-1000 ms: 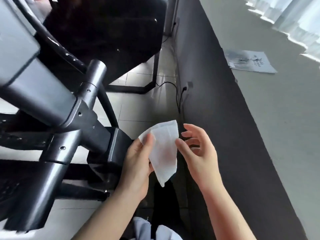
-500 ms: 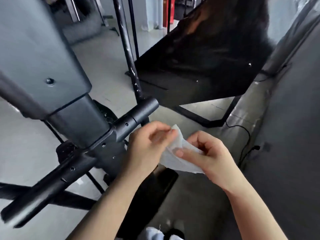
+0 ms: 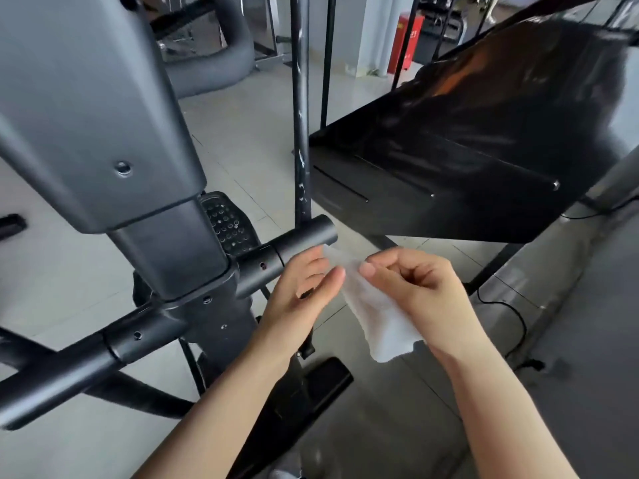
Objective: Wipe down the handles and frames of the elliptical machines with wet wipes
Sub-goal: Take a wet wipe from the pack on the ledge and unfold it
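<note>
Both hands hold the wipe (image 3: 373, 309) between them. The right hand (image 3: 415, 288) pinches its upper edge with thumb and curled fingers, and the white sheet hangs down past that wrist. The left hand (image 3: 304, 292) has its fingers curled onto the wipe's top corner, thumb tip nearly meeting the right thumb. The wipe's top sits just below the open end of a black crossbar (image 3: 301, 242) on the elliptical, not clearly touching it. The bar runs left into the grey column (image 3: 103, 115). A pedal (image 3: 228, 221) shows behind it.
</note>
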Motion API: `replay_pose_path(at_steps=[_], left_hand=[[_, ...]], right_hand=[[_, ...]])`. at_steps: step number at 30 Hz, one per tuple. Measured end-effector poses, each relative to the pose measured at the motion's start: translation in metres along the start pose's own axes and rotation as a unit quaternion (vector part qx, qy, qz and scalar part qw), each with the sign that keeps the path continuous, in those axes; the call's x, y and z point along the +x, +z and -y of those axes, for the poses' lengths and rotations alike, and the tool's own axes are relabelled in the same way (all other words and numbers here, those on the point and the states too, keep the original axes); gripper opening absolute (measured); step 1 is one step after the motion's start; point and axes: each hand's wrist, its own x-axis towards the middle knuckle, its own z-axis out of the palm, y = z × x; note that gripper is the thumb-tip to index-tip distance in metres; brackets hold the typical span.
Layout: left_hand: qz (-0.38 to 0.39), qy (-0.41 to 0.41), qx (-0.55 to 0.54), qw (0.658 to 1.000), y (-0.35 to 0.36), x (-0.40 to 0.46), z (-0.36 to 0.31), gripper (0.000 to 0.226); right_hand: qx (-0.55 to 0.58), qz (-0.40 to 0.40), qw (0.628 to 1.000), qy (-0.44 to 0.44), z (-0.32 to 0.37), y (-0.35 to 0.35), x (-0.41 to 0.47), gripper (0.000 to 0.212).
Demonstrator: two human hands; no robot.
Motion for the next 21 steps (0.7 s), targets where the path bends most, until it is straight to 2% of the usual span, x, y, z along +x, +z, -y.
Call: replay_pose_path(at_steps=[2,4,6,7,8,10,12,13,15,19,21], left_hand=[[0.075,-0.057,-0.078,0.993,-0.002,0.003,0.006,0.059],[0.132,-0.113,-0.194,0.966,-0.001,0.006,0.011,0.039],[0.145,-0.183,-0.336,0.913,-0.002,0.012,0.012,0.031],[0.147,-0.193,-0.376,0.894,-0.002,0.014,0.01,0.029],[0.152,-0.177,-0.386,0.893,-0.002,0.019,0.008,0.029],[0.136,-0.116,-0.352,0.919,0.002,0.026,-0.001,0.032],[0.069,-0.067,-0.288,0.953,0.007,0.036,-0.006,0.04],[0.039,-0.039,-0.26,0.964,0.01,0.041,-0.007,0.044],[0.008,0.008,-0.228,0.973,0.014,0.053,-0.008,0.039],[0.068,-0.023,-0.244,0.967,0.034,0.065,0.001,0.029],[0.04,-0.035,-0.212,0.976,0.052,0.071,0.014,0.03]], right_hand=[[-0.006,0.003,1.0,-0.012,0.004,0.003,0.006,0.016],[0.01,-0.005,1.0,-0.012,0.009,0.007,0.012,0.016],[0.002,-0.027,0.999,-0.018,0.015,0.007,0.018,0.024],[-0.013,-0.04,0.999,-0.027,0.017,0.006,0.022,0.029],[-0.028,-0.051,0.998,-0.034,0.018,0.003,0.026,0.031],[-0.046,-0.059,0.997,-0.029,0.02,-0.006,0.034,0.026],[-0.052,-0.033,0.998,0.004,0.02,-0.019,0.042,0.023],[-0.051,-0.009,0.998,0.023,0.018,-0.025,0.045,0.024],[-0.039,0.006,0.998,0.041,0.012,-0.035,0.055,0.024],[-0.02,-0.036,0.999,0.017,-0.011,-0.05,0.091,0.023],[-0.007,-0.012,1.0,0.008,-0.02,-0.057,0.114,0.022]])
